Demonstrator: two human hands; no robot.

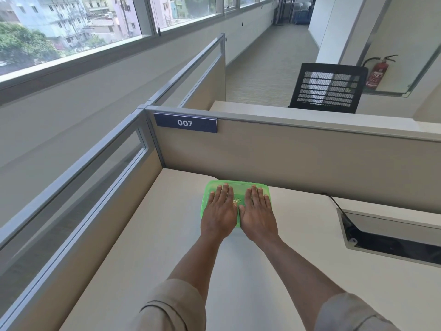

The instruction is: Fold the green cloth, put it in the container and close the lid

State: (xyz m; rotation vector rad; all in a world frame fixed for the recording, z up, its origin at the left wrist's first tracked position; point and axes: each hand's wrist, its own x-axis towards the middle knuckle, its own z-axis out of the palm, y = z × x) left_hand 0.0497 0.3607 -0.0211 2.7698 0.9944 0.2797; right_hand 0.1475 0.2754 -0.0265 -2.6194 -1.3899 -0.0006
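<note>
Head view: both hands lie flat, palms down, on the green lid (pixel 238 186) of the container (pixel 204 206), which sits on the pale table (pixel 148 235) near the partition wall. The left hand (pixel 220 212) covers the lid's 9 o'clock half, fingers straight and close together, pointing toward 12 o'clock. The right hand (pixel 257 215) covers the 3 o'clock half in the same pose, and the two thumbs nearly meet at the middle of the lid, over a pale printed mark. Neither hand pinches anything; both press open-palmed on the lid. The lid looks seated on the container, its far edge and 9 o'clock edge showing translucent green. The green cloth cannot be made out apart from the green plastic, so whether it lies inside cannot be told. Rolled beige sleeves (pixel 171 306) show at 6 o'clock. A blue plate reading 007 (pixel 185 123) hangs on the partition at 11 o'clock from the container, and an open cable hatch (pixel 391 235) sits in the table at 3 o'clock.
</note>
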